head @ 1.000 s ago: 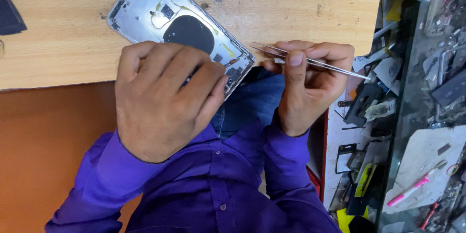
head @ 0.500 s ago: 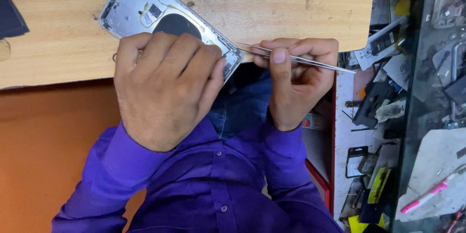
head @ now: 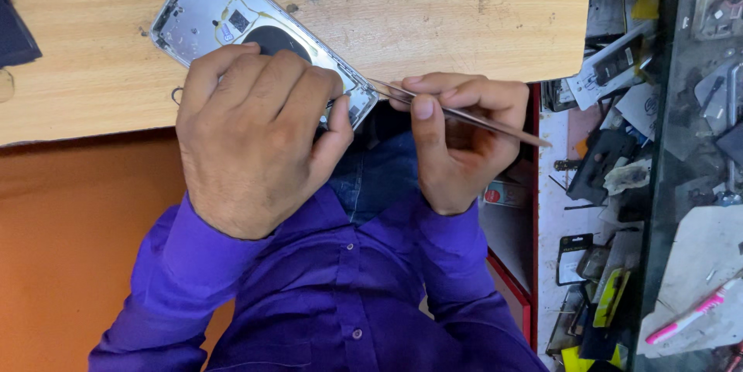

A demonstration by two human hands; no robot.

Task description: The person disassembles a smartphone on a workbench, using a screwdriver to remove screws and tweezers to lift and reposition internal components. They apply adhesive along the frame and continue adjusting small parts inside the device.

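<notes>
Tweezers (head: 464, 116), thin and metallic, are pinched in the closed grip of the right hand (head: 457, 140), with thumb and fingers folded around the shaft; the pointed end is aimed left and meets the near right corner of an opened phone housing (head: 232, 24), while the blunt end sticks out to the right past the tabletop edge. The housing, a silver rear shell with its inside facing up, is laid diagonally on the wooden tabletop (head: 426, 8), and a dark round coil and small components are seen inside it. The left hand (head: 255, 132) is pressed palm down over the near end of the housing, fingers curled along its edge, so that part is hidden; the grip is closed on the shell. Purple sleeves (head: 186, 264) are seen on both arms, and blue jeans are visible between the hands. At the far left edge of the tabletop a dark flat object (head: 15, 35) is partly cut off. To the right, a cluttered shelf area (head: 619, 109) is filled with phone parts and packaging, and a pink pen (head: 693, 314) is lying on a pale board at the near right.
</notes>
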